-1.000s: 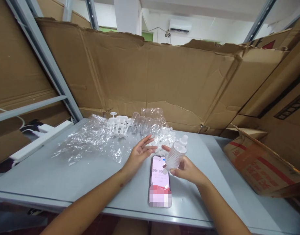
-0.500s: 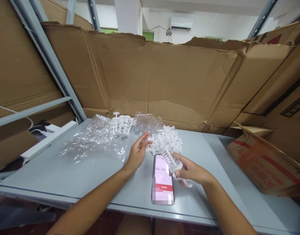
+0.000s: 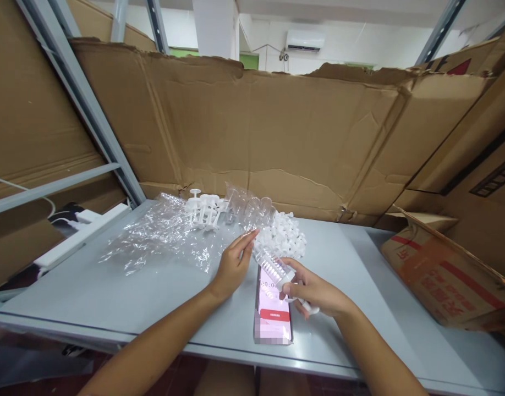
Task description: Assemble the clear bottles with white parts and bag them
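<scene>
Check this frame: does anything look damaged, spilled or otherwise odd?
Two things: the cardboard sheet behind the table has a ragged top edge, as if torn, and the lower part of the phone is pixelated, unlike the rest of the picture. Nothing looks clearly spilled; the small white parts lie heaped.

It's one head-worn cam, pointed forward and tilted down across the grey tabletop. Pretty close in, so the left hand and right hand land just below centre, forearms at 7 and 5 o'clock. Cardboard panel at 12, air conditioner way beyond at 1.
</scene>
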A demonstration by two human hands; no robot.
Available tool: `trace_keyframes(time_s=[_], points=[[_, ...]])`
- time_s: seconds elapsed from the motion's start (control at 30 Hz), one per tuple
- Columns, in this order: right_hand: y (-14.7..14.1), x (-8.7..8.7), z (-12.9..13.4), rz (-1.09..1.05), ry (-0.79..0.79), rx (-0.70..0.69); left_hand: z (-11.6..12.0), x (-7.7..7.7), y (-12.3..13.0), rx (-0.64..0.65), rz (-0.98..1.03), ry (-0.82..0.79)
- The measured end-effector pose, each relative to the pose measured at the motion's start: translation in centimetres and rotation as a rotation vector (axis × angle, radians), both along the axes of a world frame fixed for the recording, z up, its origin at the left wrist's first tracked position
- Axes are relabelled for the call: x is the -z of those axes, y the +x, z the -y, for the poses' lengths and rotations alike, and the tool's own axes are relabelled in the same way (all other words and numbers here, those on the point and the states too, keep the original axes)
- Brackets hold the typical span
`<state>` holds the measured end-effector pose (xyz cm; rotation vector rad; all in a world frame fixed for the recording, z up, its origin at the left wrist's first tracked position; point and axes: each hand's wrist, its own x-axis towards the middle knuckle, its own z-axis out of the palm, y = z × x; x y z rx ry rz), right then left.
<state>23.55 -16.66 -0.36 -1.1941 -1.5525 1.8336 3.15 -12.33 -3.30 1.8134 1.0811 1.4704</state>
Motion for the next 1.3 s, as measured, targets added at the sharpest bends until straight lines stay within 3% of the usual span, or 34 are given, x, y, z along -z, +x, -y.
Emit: trace_keyframes(time_s=[0.13, 0.4, 0.67, 0.97, 1.17, 1.3], points=[[-0.3, 0.1, 0.0, 0.014, 0.019, 0.055, 0.1, -0.1, 0.1, 0.003, -0.031, 0.04], [-0.2, -0.3, -0.1, -0.013, 0.068, 0.221, -0.1, 0.5, 0.0, 0.053, -0.038, -0.111], [-0.2, 0.2, -0.1, -0.003, 0.056, 0.113, 0.6, 0.2, 0.3, 0.054, -0.292, -0.066], [0.0, 0.1, -0.5, -0.197, 0.057, 0.273, 0.3, 0.5, 0.2, 0.169, -0.227, -0.09], [-0.5, 0.5, -0.8, -0.22, 0.073, 0.391, 0.9, 0.5, 0.7, 0.31, -0.367, 0.022], [-0.4, 0.4, -0.8, -0.252, 0.045, 0.368, 1.1, 0.5, 0.9, 0.3, -0.361, -0.084]])
